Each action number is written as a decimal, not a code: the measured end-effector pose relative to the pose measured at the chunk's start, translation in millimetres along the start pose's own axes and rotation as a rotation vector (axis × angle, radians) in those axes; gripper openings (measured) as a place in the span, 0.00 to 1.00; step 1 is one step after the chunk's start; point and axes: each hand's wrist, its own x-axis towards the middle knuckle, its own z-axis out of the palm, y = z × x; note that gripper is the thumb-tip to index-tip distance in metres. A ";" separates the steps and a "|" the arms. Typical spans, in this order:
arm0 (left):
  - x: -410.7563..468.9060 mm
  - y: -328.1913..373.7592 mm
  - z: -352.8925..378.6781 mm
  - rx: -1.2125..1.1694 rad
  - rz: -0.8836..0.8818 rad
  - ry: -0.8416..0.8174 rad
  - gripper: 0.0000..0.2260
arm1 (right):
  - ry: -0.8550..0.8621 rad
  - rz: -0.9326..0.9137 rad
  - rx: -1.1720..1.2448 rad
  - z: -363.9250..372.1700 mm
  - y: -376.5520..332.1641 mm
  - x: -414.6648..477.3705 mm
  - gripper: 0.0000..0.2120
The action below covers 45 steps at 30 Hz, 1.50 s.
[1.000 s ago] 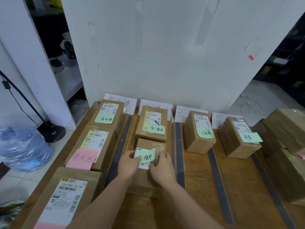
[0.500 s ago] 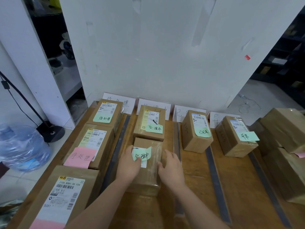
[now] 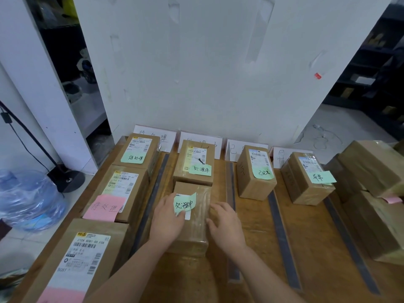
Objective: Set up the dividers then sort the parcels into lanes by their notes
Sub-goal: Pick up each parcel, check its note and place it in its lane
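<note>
Head view looks down on a wooden table [image 3: 258,248] split into lanes by dark divider strips, with white lane cards [image 3: 215,145] standing against the back wall. Both hands are on one parcel [image 3: 197,217] lying in the second lane from the left, between the left strip [image 3: 153,193] and the next strip [image 3: 230,184]. The left hand [image 3: 168,219] lies palm down on the parcel's top, fingers fairly flat and thumb beside the curled green note [image 3: 184,204]. It holds nothing and seems to be pressing. The right hand [image 3: 225,226] rests its loosely extended fingers on the parcel's right edge, again without closing round anything. This looks like squaring the box up inside its lane, not lifting it. The parcel sits just behind another second-lane parcel [image 3: 192,158], whose own green note [image 3: 200,169] carries what looks like the same handwriting, which would explain the choice of lane. Three parcels fill the first lane, one with a pink note [image 3: 105,207]. Single parcels stand in the third [image 3: 255,178] and fourth [image 3: 306,180] lanes. A stack of boxes [image 3: 376,171] at the right edge probably waits for sorting.
</note>
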 end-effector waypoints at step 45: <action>-32.5 141.0 31.6 0.601 0.706 -0.131 0.30 | 0.233 0.288 -0.257 -92.2 69.7 -56.8 0.27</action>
